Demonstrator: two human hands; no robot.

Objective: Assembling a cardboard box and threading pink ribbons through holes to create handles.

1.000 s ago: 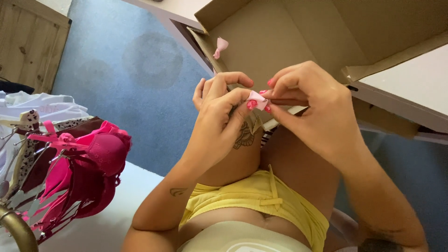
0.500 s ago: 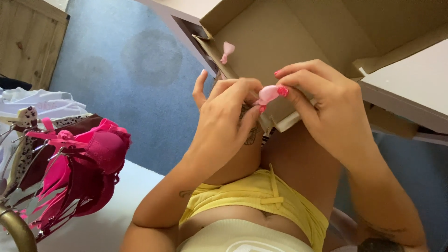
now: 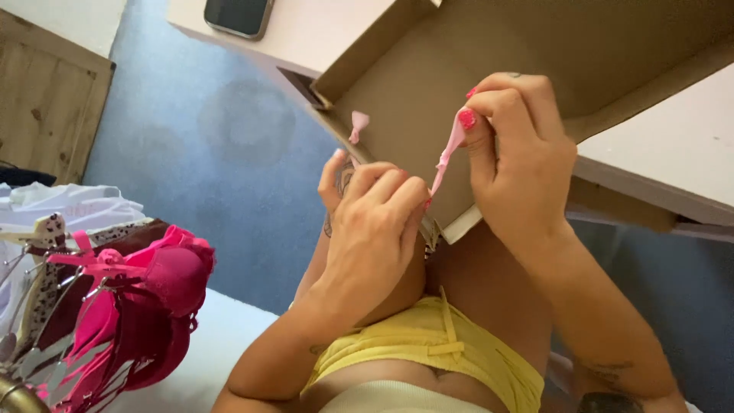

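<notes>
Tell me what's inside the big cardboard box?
Inside the cardboard box there is one small pink piece lying near the edge. The right hand and left hand, stretching a pink strip, cover part of the inside, so more could be hidden.

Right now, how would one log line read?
left hand: pinching thin pink stretchy strip | right hand: pulling it | behind: open brown cardboard box

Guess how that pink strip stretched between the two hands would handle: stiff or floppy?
Probably floppy and stretchy: the pink strip runs thin and wavy from the right hand down to the left hand. Likely very light, since fingertips alone hold it.
</notes>
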